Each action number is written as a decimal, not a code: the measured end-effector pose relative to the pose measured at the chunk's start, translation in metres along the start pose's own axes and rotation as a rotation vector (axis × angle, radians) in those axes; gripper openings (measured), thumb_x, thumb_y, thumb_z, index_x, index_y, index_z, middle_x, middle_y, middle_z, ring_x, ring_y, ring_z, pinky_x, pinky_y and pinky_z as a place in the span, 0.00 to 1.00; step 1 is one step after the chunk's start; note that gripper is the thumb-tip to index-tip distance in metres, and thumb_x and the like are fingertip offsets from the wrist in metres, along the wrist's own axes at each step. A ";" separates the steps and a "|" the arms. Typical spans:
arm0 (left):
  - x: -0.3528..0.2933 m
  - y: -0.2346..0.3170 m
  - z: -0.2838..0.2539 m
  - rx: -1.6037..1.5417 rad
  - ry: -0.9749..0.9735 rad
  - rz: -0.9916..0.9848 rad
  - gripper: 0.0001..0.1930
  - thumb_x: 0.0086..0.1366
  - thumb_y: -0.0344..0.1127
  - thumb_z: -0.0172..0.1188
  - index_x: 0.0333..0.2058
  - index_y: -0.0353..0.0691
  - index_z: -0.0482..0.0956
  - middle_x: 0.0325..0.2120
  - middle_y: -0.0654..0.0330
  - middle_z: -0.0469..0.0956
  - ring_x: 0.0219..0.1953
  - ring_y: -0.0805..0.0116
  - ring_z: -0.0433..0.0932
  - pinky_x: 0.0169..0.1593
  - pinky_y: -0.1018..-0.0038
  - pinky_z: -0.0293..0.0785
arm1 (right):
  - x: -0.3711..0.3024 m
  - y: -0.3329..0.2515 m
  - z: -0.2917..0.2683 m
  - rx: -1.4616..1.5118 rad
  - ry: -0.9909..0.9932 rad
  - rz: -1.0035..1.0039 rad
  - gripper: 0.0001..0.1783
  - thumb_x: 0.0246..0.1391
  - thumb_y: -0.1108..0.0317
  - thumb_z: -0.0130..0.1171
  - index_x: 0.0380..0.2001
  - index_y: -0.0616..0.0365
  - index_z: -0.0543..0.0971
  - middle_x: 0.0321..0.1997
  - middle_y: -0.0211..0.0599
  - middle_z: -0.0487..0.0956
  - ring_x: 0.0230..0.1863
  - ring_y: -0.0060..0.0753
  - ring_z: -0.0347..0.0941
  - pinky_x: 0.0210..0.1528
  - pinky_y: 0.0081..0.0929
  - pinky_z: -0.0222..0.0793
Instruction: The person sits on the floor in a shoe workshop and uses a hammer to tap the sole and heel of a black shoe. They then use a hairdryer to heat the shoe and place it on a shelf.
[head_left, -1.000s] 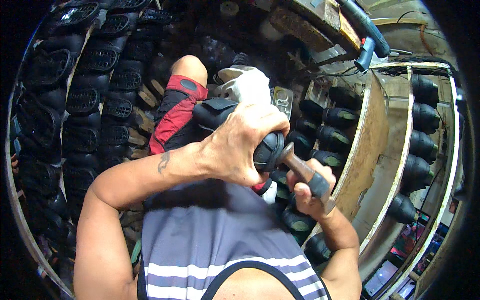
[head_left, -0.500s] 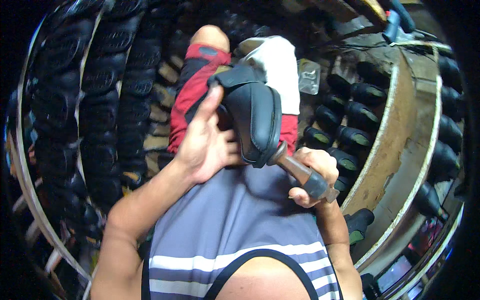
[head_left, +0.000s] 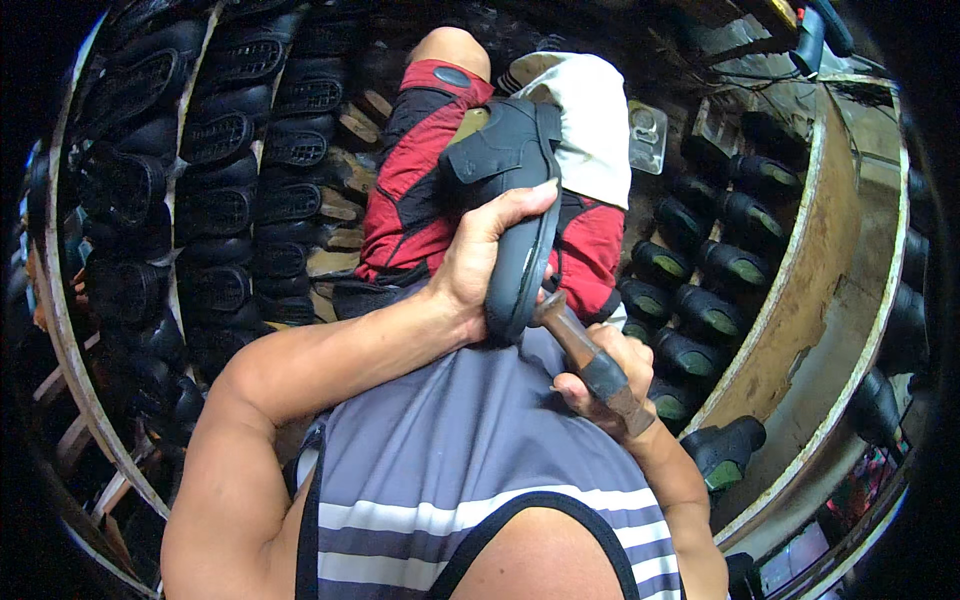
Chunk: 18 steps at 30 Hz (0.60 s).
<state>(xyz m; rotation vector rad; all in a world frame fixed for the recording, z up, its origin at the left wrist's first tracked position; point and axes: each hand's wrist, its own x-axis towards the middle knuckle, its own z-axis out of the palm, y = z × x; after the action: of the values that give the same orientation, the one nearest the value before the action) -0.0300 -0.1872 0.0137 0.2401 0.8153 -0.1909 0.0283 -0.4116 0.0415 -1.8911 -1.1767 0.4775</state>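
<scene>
A black shoe with a wide strap lies over my lap, toe toward my belly and its sole edge turned to the right. My left hand is closed around its upper from the left, the thumb pressed near the sole edge. Closed around a hammer, my right hand sits just right of the toe. The worn brown head of the hammer points its round face at the sole near the toe, touching or very close; I cannot tell which. The handle is mostly hidden by my hand.
Racks of black shoes and soles rise along the left. More black shoes stand in rows at the right, beside a wooden shelf board. A white cloth covers my right knee; a clear plastic box is beside it.
My left hand has gone from loosely touching the shoe's side to gripping over its upper. The shoe has rolled so its sole edge shows more. The hammer has shifted slightly left.
</scene>
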 end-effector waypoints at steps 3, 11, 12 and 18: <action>0.004 0.001 -0.004 0.047 0.045 0.051 0.22 0.73 0.59 0.62 0.36 0.45 0.83 0.23 0.62 0.82 0.19 0.67 0.85 0.20 0.72 0.82 | -0.001 -0.008 0.005 -0.062 -0.036 0.084 0.35 0.59 0.36 0.72 0.31 0.63 0.80 0.26 0.39 0.77 0.19 0.42 0.75 0.24 0.36 0.69; 0.011 0.000 -0.014 0.094 0.081 0.082 0.19 0.73 0.58 0.63 0.37 0.47 0.83 0.23 0.65 0.82 0.20 0.67 0.83 0.23 0.71 0.84 | 0.065 0.027 -0.036 0.106 -0.437 0.054 0.28 0.48 0.54 0.83 0.19 0.52 0.70 0.15 0.32 0.68 0.12 0.37 0.69 0.17 0.37 0.65; 0.009 -0.001 -0.013 0.124 0.044 0.118 0.19 0.73 0.57 0.64 0.37 0.48 0.83 0.23 0.64 0.82 0.19 0.67 0.83 0.24 0.71 0.84 | 0.075 0.034 -0.038 0.183 -0.454 0.048 0.28 0.48 0.55 0.82 0.18 0.52 0.69 0.14 0.32 0.68 0.12 0.37 0.68 0.17 0.37 0.63; -0.013 0.028 -0.009 0.206 -0.021 0.179 0.14 0.68 0.47 0.72 0.42 0.45 0.82 0.28 0.68 0.80 0.23 0.78 0.78 0.26 0.77 0.76 | 0.092 0.017 -0.033 0.124 -0.366 -0.130 0.32 0.45 0.48 0.84 0.20 0.53 0.69 0.15 0.34 0.66 0.15 0.37 0.69 0.19 0.35 0.63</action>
<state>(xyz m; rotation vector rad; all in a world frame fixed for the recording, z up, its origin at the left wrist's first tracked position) -0.0372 -0.1573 0.0213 0.5021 0.7494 -0.1085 0.1046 -0.3504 0.0563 -1.6516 -1.4592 0.8292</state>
